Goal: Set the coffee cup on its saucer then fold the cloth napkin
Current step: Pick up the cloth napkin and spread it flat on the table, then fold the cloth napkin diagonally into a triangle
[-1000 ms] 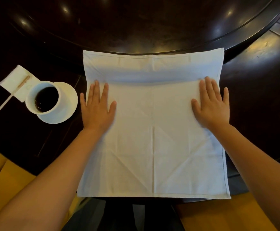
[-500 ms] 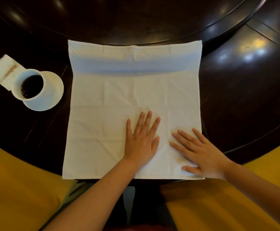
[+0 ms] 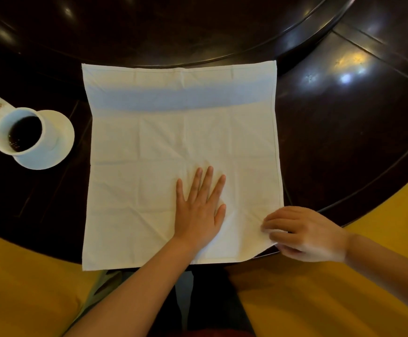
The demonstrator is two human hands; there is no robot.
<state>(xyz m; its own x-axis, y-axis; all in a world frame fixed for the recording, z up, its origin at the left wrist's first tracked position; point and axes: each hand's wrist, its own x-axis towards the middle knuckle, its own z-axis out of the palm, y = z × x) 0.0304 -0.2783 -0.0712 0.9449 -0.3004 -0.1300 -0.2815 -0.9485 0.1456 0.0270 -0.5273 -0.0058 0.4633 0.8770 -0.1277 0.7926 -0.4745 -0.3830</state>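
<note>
At near right corner of cloth napkin [image 3: 173, 142]: right hand [image 3: 305, 233] pinching corner, left hand [image 3: 199, 210] pressing flat, fingers straight. Cup [image 3: 20, 132] on saucer [image 3: 59, 142]; fold starting, needs corner carried across.

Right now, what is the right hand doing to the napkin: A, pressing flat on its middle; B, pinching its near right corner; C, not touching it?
B: the right hand has its fingers curled round the lifted near right corner of the napkin.
</note>
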